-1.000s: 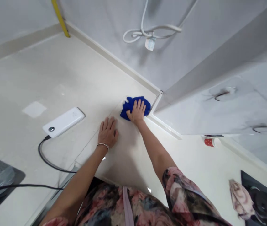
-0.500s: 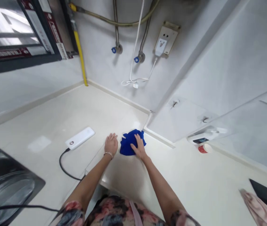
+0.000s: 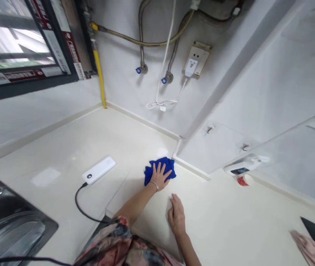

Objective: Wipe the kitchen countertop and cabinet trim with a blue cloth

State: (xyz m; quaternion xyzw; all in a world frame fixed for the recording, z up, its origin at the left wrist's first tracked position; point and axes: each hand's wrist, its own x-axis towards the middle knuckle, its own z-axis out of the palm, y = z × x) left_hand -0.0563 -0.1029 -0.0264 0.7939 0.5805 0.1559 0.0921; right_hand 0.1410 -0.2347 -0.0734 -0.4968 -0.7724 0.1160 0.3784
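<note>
Between power bank (image 3: 100,169) and ledge (image 3: 193,169), cloth (image 3: 149,171), left grip (image 3: 160,178) wide atop (right grip (image 3: 178,218) unclenched)

Bright window (image 3: 13,41); glare on countertop (image 3: 129,144)

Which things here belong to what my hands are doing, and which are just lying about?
In the job:
blue cloth, under your left hand
countertop beneath the cloth

Lying about:
white device with black cable
red-and-white cup
pink cloth, right edge

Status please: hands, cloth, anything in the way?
Left hand spread on blue cloth; right hand off it. Cloth rumpled on counter. White device apart, to the left.
</note>
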